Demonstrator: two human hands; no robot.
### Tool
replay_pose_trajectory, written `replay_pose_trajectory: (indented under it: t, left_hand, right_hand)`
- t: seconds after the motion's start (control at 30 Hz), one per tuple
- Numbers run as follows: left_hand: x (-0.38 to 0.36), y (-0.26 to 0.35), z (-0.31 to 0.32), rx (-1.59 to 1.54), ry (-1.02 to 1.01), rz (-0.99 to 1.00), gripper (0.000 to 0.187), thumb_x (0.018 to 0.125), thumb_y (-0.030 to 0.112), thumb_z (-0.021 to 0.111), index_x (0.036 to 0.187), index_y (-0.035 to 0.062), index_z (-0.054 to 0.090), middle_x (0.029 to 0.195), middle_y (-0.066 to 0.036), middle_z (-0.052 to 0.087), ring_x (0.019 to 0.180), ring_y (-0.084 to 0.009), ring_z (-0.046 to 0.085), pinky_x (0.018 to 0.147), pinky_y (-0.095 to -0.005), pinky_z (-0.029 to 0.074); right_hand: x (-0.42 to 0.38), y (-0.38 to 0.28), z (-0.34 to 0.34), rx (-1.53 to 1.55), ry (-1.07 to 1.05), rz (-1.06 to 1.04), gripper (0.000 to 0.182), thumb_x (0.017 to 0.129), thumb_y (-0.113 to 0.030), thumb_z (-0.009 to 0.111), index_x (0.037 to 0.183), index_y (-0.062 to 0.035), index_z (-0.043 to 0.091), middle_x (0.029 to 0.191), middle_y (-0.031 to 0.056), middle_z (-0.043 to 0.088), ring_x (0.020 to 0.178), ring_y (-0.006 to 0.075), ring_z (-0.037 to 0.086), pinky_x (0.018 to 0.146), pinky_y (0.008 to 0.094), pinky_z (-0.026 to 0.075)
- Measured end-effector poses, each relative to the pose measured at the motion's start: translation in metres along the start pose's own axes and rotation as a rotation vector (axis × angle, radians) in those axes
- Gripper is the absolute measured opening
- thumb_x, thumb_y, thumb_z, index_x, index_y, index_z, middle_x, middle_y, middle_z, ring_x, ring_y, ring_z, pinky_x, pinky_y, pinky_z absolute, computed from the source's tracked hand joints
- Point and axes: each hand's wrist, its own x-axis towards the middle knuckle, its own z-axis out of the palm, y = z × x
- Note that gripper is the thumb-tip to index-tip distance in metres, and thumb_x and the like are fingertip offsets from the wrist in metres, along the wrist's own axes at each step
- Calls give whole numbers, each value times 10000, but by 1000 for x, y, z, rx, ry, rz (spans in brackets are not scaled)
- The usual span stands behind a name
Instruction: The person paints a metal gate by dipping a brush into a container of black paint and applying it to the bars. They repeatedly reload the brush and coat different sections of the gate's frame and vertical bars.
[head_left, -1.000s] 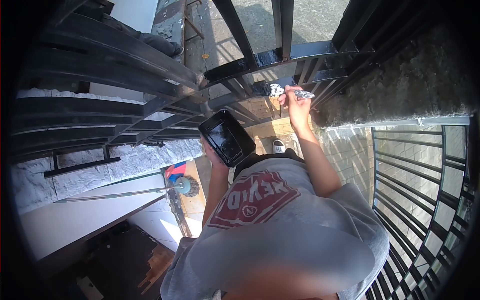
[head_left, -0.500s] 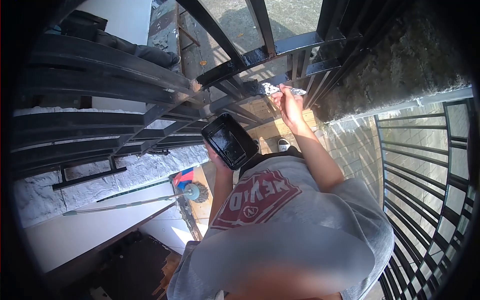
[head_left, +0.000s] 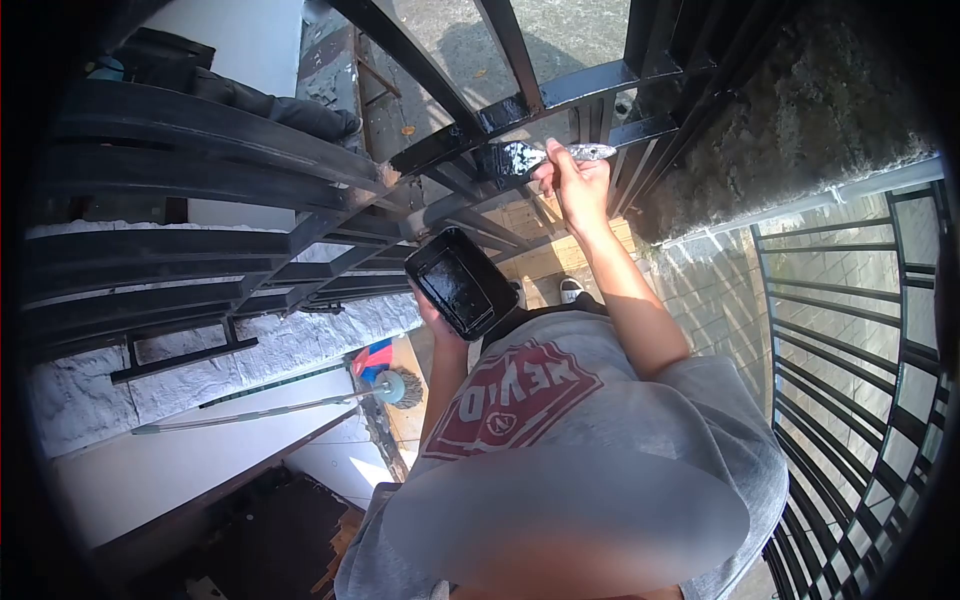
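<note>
With my right hand (head_left: 578, 185) pinching the foil-wrapped paintbrush (head_left: 540, 156) against the black gate rail (head_left: 560, 95) and my left hand (head_left: 432, 310) cupped under the paint tray (head_left: 460, 282), I judge light, even strokes along the rail best.

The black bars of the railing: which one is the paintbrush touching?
The short horizontal bar just left of the paintbrush bristles, glossy with wet paint. The right hand holds the paintbrush there; other bars sit farther off.
</note>
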Motion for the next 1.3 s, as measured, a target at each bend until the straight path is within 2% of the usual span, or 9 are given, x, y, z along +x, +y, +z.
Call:
replay_pose_trajectory:
  t: [0.07, 0.2, 0.33, 0.47, 0.6, 0.87, 1.0, 1.13, 1.3]
  left_hand:
    - [0, 0, 0, -13, 7, -6, 668, 1067, 599, 368, 1430, 61, 530, 1352, -148, 638, 1181, -312, 659, 1017, -464, 555]
    - [-2, -1, 1, 12, 15, 1, 670, 1063, 603, 376, 1430, 65, 533, 1353, -145, 637, 1182, -310, 659, 1009, -465, 560]
    - [-3, -3, 0, 38, 66, -25, 665, 1064, 602, 377, 1431, 70, 534, 1350, -143, 640, 1182, -310, 659, 1004, -469, 564]
    - [1, -4, -1, 4, 60, -38, 664, 1066, 602, 368, 1429, 73, 538, 1348, -141, 642, 1185, -310, 660, 1007, -476, 563]
    - [1, -5, -9, -42, 53, -30, 669, 1059, 600, 373, 1439, 71, 526, 1360, -152, 634, 1196, -329, 655, 1012, -497, 556]
    - [-1, 0, 9, -14, 34, -13, 657, 1053, 593, 409, 1435, 72, 526, 1356, -152, 633, 1192, -326, 656, 1014, -491, 558]
    - [0, -2, 2, 61, 35, 25, 651, 1056, 588, 409, 1429, 68, 528, 1343, -152, 638, 1172, -315, 666, 1000, -474, 568]
    - [0, -2, -3, 126, 62, 60, 643, 1060, 581, 408, 1426, 67, 530, 1337, -154, 641, 1159, -311, 672, 983, -466, 577]
    - [3, 0, -6, 151, 19, 70, 640, 1063, 575, 403, 1432, 67, 525, 1334, -156, 641, 1159, -314, 672, 979, -465, 580]
  right_hand:
    - [7, 17, -11, 225, -2, 51, 311, 1009, -179, 671, 767, 15, 708, 668, 107, 704, 494, 113, 596, 451, 245, 457]
    - [13, 44, -35, -210, 50, 48, 417, 997, -227, 685, 652, 6, 704, 614, 80, 696, 452, 106, 582, 439, 246, 453]
    - [6, 9, -12, -688, 9, -169, 356, 1012, -213, 673, 731, 2, 707, 635, 93, 696, 456, 98, 560, 436, 262, 431]
    - [5, -19, 8, 157, -5, 32, 297, 997, -193, 682, 779, 8, 701, 684, 129, 707, 499, 122, 576, 474, 267, 436]
    - [8, 7, -6, 335, 13, 176, 302, 999, -193, 679, 773, 7, 700, 684, 116, 705, 514, 122, 587, 483, 263, 450]
    - [7, 7, -7, -893, 44, -246, 410, 1000, -242, 688, 662, -9, 710, 604, 64, 683, 474, 105, 586, 466, 252, 441]
    - [8, -25, 21, 89, -30, -66, 339, 1011, -200, 663, 759, 22, 709, 632, 92, 676, 493, 127, 577, 484, 268, 435]
    - [11, 4, 4, 399, 79, 213, 353, 1000, -197, 681, 714, 9, 696, 623, 86, 671, 483, 119, 566, 482, 260, 443]
    - [14, 52, -27, -502, 56, -68, 387, 982, -219, 683, 653, -15, 687, 560, 85, 644, 435, 178, 577, 455, 305, 444]
